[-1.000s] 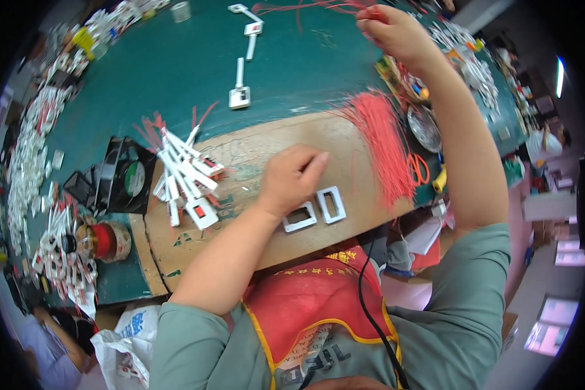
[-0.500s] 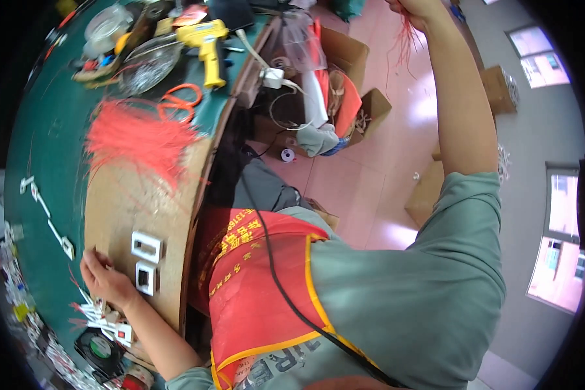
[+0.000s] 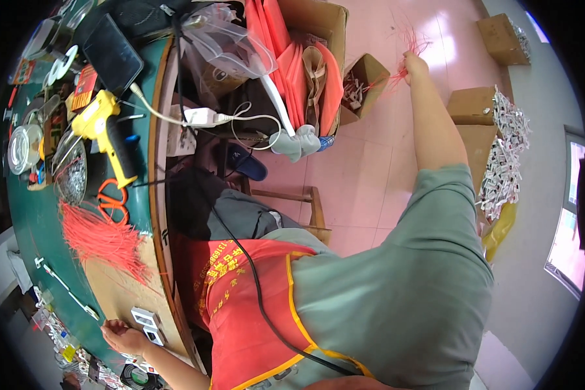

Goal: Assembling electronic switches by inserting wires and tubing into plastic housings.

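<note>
A bunch of thin red wires [image 3: 406, 55] fans out from my right hand [image 3: 416, 67], which is closed around it at the end of my outstretched arm, over the pink floor. My left hand [image 3: 125, 339] rests at the near end of the wooden board [image 3: 114, 289], palm partly up, fingers loosely curled and apart, with nothing visible in them. Right next to it lie two white rectangular frames [image 3: 145, 317]. Farther up the board is a large pile of red wires [image 3: 104, 242], with orange-handled scissors [image 3: 113, 203] beside it.
A yellow glue gun [image 3: 104, 127] and a dark tablet-like screen [image 3: 112, 55] lie on the green table [image 3: 29, 214]. Below its edge stand an open carton [image 3: 331, 26] of red sheets and a small open box [image 3: 369, 75]. Cartons heaped with white parts [image 3: 504, 156] line the right wall.
The view has swung toward the right side. My right hand, still gripping the wires, appears lower and fully in view. My left hand stays by the white frames.
</note>
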Demonstrator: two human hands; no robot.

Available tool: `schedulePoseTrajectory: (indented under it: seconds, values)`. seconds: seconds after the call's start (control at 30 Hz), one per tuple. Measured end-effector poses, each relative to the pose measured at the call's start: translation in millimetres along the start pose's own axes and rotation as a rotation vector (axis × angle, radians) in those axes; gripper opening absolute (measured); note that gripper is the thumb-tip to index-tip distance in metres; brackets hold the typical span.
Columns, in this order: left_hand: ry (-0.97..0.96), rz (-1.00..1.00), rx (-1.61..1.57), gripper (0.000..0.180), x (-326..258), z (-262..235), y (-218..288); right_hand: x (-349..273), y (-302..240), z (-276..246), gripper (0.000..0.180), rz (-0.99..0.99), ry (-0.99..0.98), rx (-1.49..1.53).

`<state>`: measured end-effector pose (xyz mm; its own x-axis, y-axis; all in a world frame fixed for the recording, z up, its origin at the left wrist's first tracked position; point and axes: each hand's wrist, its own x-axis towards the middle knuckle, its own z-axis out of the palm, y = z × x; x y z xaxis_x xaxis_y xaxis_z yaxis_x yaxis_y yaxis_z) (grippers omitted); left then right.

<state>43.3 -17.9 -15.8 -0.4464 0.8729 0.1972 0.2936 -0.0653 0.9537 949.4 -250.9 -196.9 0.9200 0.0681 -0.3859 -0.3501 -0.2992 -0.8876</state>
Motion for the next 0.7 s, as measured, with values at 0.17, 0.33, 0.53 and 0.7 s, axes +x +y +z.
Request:
schedulePoseTrajectory:
  seconds: [0.17, 0.33, 0.53, 0.7]
  values:
    - [-0.085, -0.091, -0.119, 0.035, 9, -14, 0, -22, 71, 20, 0.065, 0.29, 0.052, -0.239]
    - [-0.103, -0.117, -0.155, 0.034, 15, -25, -3, -20, 123, 19, 0.064, 0.214, 0.039, -0.232]
    - [-0.165, -0.208, -0.26, 0.022, 18, -50, 11, -37, 153, 47, 0.049, 0.226, -0.129, -0.144]
    - [-0.053, -0.138, -0.266, 0.02, 10, -2, -2, 23, 41, 7, 0.047, -0.135, -0.056, 0.15]
